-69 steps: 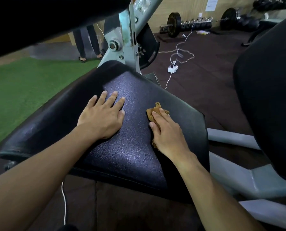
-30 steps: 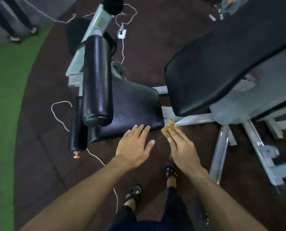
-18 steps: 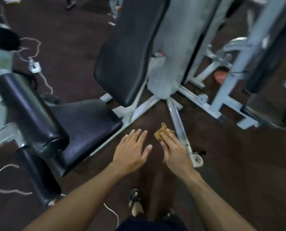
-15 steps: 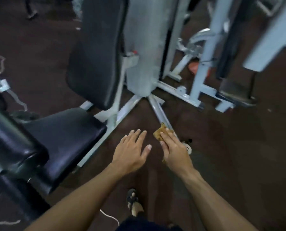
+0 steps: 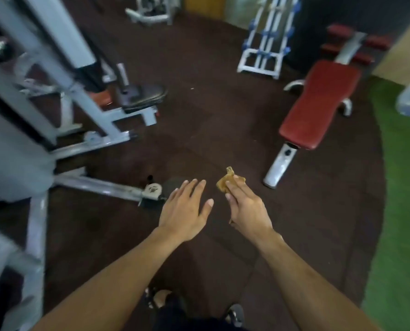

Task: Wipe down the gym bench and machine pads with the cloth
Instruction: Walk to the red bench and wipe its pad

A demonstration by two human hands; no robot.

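Right hand pinching the cloth in mid-air, short of the red bench.

Nearest the camera, sandalled feet (image 5: 159, 297) are standing on the dark rubber floor (image 5: 199, 130). Ahead of them, the left hand (image 5: 183, 210) is hovering palm down with fingers straight and lightly spread, holding nothing. Just beside it, the right hand (image 5: 247, 206) is pinching a small brown cloth (image 5: 226, 181), which is sticking out past the fingertips, nearer than the red bench (image 5: 318, 103) and to its left, well apart from its pad. Further left of the bench, a grey machine frame (image 5: 84, 149) is showing, blurred. Beyond the bench, a white and blue rack (image 5: 263, 44) is standing, and green turf (image 5: 404, 211) is lying to the bench's right. No container is showing.
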